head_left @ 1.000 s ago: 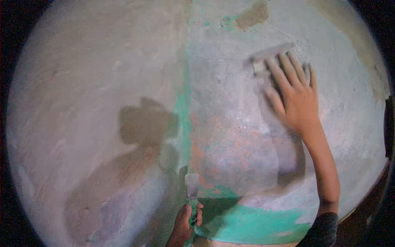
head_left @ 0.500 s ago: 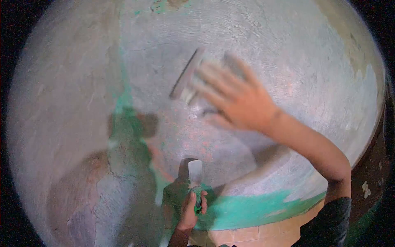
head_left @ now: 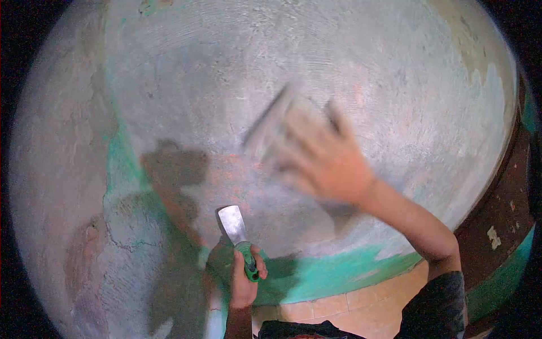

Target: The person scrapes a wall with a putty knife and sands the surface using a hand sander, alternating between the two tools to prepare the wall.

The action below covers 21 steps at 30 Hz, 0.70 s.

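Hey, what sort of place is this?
Probably a room being refinished: a rough grey plastered wall with leftover green paint, tan floor tiles at its foot, and a green-handled metal putty knife in the left hand, while the right hand presses a flat grey block on it.

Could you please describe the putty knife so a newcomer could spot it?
Find the grey plastered wall and its green painted band low down. At the band's left end, the left hand grips the putty knife, the only tool with a green handle and shiny blade.
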Available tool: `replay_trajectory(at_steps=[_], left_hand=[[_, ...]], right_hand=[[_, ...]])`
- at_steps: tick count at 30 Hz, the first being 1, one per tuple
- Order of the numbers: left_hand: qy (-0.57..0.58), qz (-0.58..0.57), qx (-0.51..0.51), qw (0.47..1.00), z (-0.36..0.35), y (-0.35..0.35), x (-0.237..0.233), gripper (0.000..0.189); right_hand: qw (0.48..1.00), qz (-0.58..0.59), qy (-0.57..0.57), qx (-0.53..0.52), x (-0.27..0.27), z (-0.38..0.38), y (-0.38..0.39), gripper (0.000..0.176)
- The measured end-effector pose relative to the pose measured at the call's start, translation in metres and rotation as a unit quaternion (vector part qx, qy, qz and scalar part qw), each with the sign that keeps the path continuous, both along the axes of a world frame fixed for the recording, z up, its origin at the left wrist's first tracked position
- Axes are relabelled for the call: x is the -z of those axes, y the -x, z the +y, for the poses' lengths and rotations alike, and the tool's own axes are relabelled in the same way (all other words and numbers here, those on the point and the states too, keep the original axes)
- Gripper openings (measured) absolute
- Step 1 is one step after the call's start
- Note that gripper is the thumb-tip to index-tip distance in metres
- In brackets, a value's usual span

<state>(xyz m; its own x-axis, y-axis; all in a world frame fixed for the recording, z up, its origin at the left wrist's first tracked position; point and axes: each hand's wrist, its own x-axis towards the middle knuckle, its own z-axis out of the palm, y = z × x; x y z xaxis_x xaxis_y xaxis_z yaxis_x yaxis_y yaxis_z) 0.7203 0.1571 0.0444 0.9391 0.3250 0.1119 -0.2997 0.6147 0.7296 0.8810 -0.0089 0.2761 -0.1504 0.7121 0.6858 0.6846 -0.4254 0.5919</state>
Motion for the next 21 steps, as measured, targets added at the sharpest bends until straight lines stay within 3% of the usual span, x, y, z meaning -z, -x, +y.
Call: replay_trajectory(at_steps=[3, 4, 7, 8, 11, 14, 15, 16, 19, 21], left_hand=[[-0.016, 0.007, 0.004, 1.0, -0.004, -0.001, -0.001, 0.052], [-0.021, 0.011, 0.002, 1.0, -0.006, -0.001, 0.0, 0.052], [-0.024, 0.004, 0.01, 1.0, -0.007, -0.01, -0.002, 0.052], [-0.034, 0.01, 0.004, 0.999, -0.006, -0.011, -0.003, 0.052], [-0.063, 0.027, 0.002, 0.998, -0.006, -0.016, -0.006, 0.053], [-0.081, 0.031, 0.016, 0.996, -0.005, -0.021, -0.018, 0.052], [-0.078, 0.034, 0.029, 0.996, -0.007, -0.022, -0.026, 0.052], [-0.075, 0.038, 0.045, 0.995, -0.008, -0.023, -0.033, 0.051], [-0.015, -0.008, 0.149, 0.989, -0.01, -0.029, -0.037, 0.047], [0.019, -0.022, 0.246, 0.969, -0.004, -0.029, -0.044, 0.045]], right_hand=[[1.0, 0.002, 0.012, 0.029, 0.011, -0.026, -0.006, 0.055], [0.995, 0.005, -0.066, 0.073, 0.006, -0.034, -0.005, 0.053], [0.985, 0.1, -0.115, 0.082, 0.043, -0.032, -0.003, 0.051], [0.994, 0.091, -0.015, 0.063, 0.074, -0.032, -0.01, 0.05], [0.99, 0.107, -0.04, 0.08, 0.093, -0.052, -0.012, 0.049], [0.944, 0.163, -0.254, 0.131, 0.103, -0.066, -0.019, 0.051], [0.923, 0.169, -0.316, 0.144, 0.116, -0.066, -0.019, 0.051], [0.935, 0.222, -0.227, 0.161, 0.136, -0.063, -0.003, 0.05], [0.949, 0.272, -0.132, 0.088, 0.19, -0.061, 0.018, 0.049], [0.897, 0.304, -0.267, 0.18, 0.18, -0.067, 0.016, 0.05]])
